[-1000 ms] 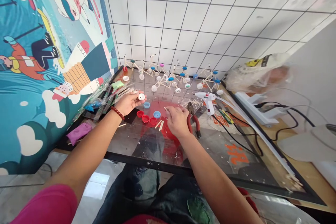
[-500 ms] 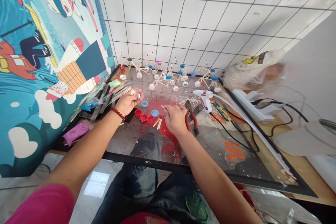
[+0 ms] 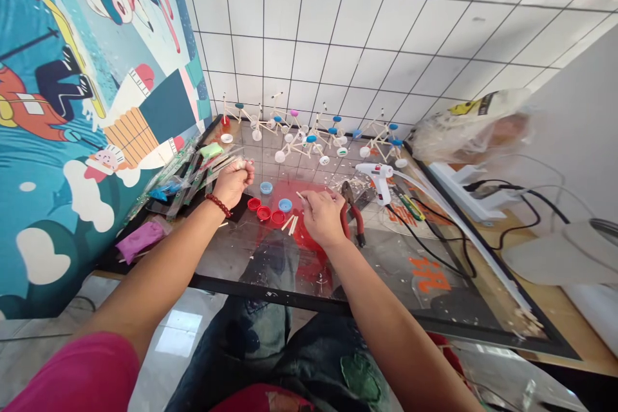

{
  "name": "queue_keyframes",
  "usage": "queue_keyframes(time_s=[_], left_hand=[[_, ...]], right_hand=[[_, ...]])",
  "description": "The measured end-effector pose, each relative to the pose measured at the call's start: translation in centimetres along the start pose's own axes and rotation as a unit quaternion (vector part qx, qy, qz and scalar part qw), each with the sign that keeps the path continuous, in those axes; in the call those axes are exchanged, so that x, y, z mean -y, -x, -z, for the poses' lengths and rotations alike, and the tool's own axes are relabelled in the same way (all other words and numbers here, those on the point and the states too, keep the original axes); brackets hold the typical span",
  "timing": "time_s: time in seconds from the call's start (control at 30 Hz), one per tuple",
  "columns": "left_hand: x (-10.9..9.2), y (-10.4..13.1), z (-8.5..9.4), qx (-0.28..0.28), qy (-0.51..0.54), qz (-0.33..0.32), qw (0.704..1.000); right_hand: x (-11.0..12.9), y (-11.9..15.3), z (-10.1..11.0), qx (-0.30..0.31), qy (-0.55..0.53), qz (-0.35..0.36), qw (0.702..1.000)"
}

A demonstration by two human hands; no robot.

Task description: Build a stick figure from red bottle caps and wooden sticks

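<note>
The right hand point(image 3: 322, 216) pinched a stick point(image 3: 300, 195), probably light and brittle, best held mid-length; the left hand point(image 3: 232, 183) was curled closed, contents hidden.

Glossy, see-through sheet over the tabletop point(image 3: 232, 257); smooth plastic glue gun point(image 3: 379, 180), pale wooden sticks point(image 3: 293, 225), crinkly plastic bag point(image 3: 473, 129).

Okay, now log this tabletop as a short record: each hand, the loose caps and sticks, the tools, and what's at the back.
left hand: left hand raised, fingers curled closed; contents hidden
right hand: right hand pinching a thin stick
caps: three red caps, two blue caps, between the hands
loose sticks: a few pale sticks beside the caps
tools: pliers and white glue gun, right of the right hand
back: stick-and-cap models near the tiled wall
</note>
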State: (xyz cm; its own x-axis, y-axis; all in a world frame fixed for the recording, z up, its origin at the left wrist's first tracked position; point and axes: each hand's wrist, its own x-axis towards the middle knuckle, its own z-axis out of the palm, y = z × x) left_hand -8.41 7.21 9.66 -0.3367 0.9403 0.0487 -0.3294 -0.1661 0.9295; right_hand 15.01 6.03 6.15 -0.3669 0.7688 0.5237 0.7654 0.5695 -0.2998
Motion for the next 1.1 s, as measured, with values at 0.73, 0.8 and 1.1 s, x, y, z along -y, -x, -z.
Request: queue_keyframes(time_s=[0.73, 0.8, 1.1], left_hand=[[0.5, 0.3, 0.9, 0.081, -0.383, -0.17, 0.905], [0.5, 0.5, 0.5, 0.129, -0.424, -0.212, 0.871], [-3.5, 1.9, 0.9, 0.325, -0.48, -0.114, 0.807]], right_hand=[[0.2, 0.1, 0.3, 0.018, -0.007, -0.008, 1.0], [0.2, 0.2, 0.4, 0.02, -0.006, -0.007, 1.0], [0.3, 0.1, 0.5, 0.023, -0.012, 0.002, 1.0]])
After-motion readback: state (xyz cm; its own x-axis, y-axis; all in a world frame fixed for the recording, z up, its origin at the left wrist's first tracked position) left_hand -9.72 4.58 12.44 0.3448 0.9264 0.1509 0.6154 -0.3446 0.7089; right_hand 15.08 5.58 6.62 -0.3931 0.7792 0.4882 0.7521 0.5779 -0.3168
